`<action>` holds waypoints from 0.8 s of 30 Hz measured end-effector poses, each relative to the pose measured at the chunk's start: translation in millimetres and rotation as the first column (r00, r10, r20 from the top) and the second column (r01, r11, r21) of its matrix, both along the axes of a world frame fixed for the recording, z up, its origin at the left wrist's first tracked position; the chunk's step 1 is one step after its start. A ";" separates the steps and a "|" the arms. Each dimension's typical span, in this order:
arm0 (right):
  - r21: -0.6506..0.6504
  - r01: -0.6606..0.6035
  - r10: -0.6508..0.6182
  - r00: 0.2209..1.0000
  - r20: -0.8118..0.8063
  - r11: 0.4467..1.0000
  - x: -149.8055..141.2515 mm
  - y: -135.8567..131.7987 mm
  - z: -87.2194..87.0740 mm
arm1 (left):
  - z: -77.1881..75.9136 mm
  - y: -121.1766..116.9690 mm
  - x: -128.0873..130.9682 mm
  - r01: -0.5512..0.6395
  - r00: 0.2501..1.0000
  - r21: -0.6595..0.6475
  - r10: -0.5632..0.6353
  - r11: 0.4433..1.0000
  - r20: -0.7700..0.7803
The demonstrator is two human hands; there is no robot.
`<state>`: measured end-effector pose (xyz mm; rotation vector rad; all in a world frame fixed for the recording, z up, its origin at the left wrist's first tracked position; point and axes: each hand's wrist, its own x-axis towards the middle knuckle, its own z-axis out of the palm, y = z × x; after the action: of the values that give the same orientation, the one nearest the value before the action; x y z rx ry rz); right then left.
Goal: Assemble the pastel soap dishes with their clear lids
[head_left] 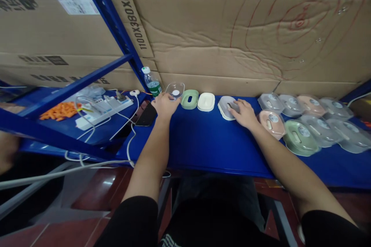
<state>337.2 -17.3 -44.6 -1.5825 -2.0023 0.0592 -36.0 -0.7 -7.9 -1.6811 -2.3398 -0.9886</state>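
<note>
At the back of the blue shelf, my left hand [165,105] has its thumb and fingers closed about the near edge of a clear plastic container [176,86], which has a round white label. Beside it lie a green lid with an oval slot [189,99] and a cream-coloured shallow tray [206,101]. My right hand [245,112] grips the right side of a grey slotted lid [225,104], which rests on a pale base. Its fingers partly cover that lid.
Several lidded boxes [301,137] in grey, pink and green stand at the right. Leftward are a water bottle [152,82], a dark phone [147,115], a power strip [107,110] with loose cables, and orange pieces [60,111]. A blue metal post [107,15] rises between shelf sections.
</note>
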 end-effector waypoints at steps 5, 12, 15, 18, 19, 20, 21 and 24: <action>-0.146 -0.011 0.015 0.999 0.029 0.989 -2.5 -3.5 -0.9 | 1.7 1.7 -12.6 -0.037 0.999 -0.219 0.040 0.975 0.010; -0.102 -0.072 0.068 0.997 -0.037 0.992 -7.3 -3.1 -2.5 | -6.3 8.0 -19.4 -0.039 0.999 -0.367 0.048 0.930 0.014; 0.003 -0.083 0.082 0.991 -0.109 0.997 -7.4 -1.0 -3.1 | -8.1 7.5 -19.5 -0.048 0.997 -0.330 0.067 0.943 0.044; 0.121 -0.093 0.114 0.978 -0.174 0.988 -8.5 -1.2 -1.1 | -4.2 5.3 -13.9 -0.085 0.995 -0.146 0.091 0.986 0.036; 0.157 -0.100 0.130 0.973 -0.190 0.982 -9.4 -2.0 -0.1 | -2.4 4.1 -9.2 -0.072 0.997 -0.047 0.073 0.996 0.024; 0.192 -0.109 0.147 0.968 -0.202 0.975 -10.6 -3.1 0.9 | -0.7 2.5 -2.4 -0.024 1.000 0.047 0.023 0.999 0.014; 0.222 -0.119 0.166 0.964 -0.208 0.968 -12.3 -4.6 1.9 | 0.2 0.2 6.6 0.059 0.998 0.124 -0.061 0.990 0.013; 0.283 -0.152 0.217 0.953 -0.212 0.947 -19.5 -11.0 4.3 | -3.9 -12.3 44.6 0.463 0.875 0.197 -0.481 0.864 0.055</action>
<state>317.8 -28.3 -40.3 -1.1589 -1.8748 0.0522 8.6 -13.1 -11.7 -2.2276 -1.8445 -1.3429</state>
